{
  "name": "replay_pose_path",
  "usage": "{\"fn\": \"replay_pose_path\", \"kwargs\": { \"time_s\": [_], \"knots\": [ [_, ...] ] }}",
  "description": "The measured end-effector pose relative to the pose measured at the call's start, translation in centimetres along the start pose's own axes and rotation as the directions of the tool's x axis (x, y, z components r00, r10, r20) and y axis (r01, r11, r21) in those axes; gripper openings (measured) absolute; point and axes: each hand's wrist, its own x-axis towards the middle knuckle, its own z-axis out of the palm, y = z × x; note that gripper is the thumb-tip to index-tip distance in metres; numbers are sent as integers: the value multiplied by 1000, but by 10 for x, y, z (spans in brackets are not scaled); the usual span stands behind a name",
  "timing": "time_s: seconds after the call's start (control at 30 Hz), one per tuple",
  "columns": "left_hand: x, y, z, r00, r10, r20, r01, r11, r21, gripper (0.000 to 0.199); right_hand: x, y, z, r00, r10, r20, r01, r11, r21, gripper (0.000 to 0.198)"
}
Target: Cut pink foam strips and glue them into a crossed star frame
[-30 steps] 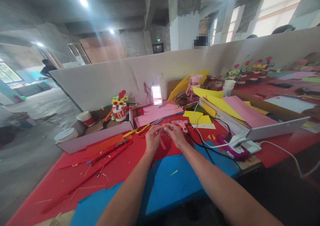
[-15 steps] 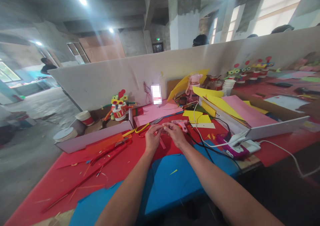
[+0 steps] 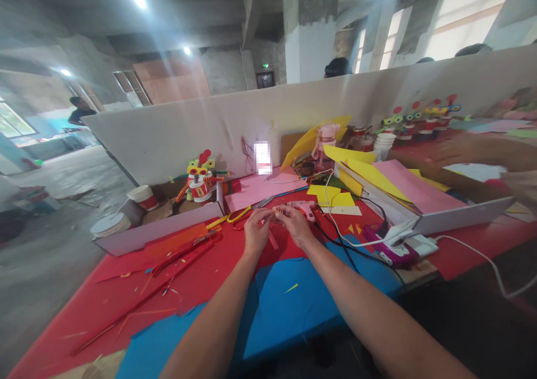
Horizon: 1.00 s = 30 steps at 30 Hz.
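My left hand (image 3: 257,228) and my right hand (image 3: 295,226) meet over the red table cover, fingertips pinched together. Between them is a small folded paper strip (image 3: 276,212), mostly hidden by the fingers. A pink-red strip (image 3: 273,240) shows just below the hands; whether it joins the held piece I cannot tell. Beside my right hand lies a pink glue gun (image 3: 307,209). Scissors with yellow handles (image 3: 239,216) lie just left of my left hand. Blue paper (image 3: 293,301) spreads under my forearms.
A paper-cup robot figure (image 3: 198,183) stands in the left box (image 3: 168,227). The right box (image 3: 465,218) holds yellow and pink sheets. White cables run to a purple power strip (image 3: 392,250). A white partition (image 3: 188,122) stands behind. Another person's blurred arm (image 3: 482,154) reaches in at right.
Both my hands stay almost in place, still pinching the small piece. Another person's arm has come in over the table at the right, and the right box has shifted slightly.
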Motion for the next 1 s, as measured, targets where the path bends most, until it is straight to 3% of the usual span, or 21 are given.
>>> {"fn": "replay_pose_path", "kwargs": {
  "time_s": [0.4,0.73,0.9,1.0],
  "knots": [
    [0,2,0,1000,-19,1,19,1000,15,11,0,0,0,1000,12,-6,-12,1000,-13,31],
    [1,-4,-3,969,-217,-115,209,975,-72,23,-3,-6,2,997,44,-59,-38,993,110,38],
    [2,-12,-6,951,-299,-79,290,951,-107,15,-2,-7,3,993,113,-25,-103,966,236,41],
    [2,-14,-7,932,-360,-34,344,912,-222,21,-1,-5,2,985,170,-8,-163,953,257,39]
  ]
}}
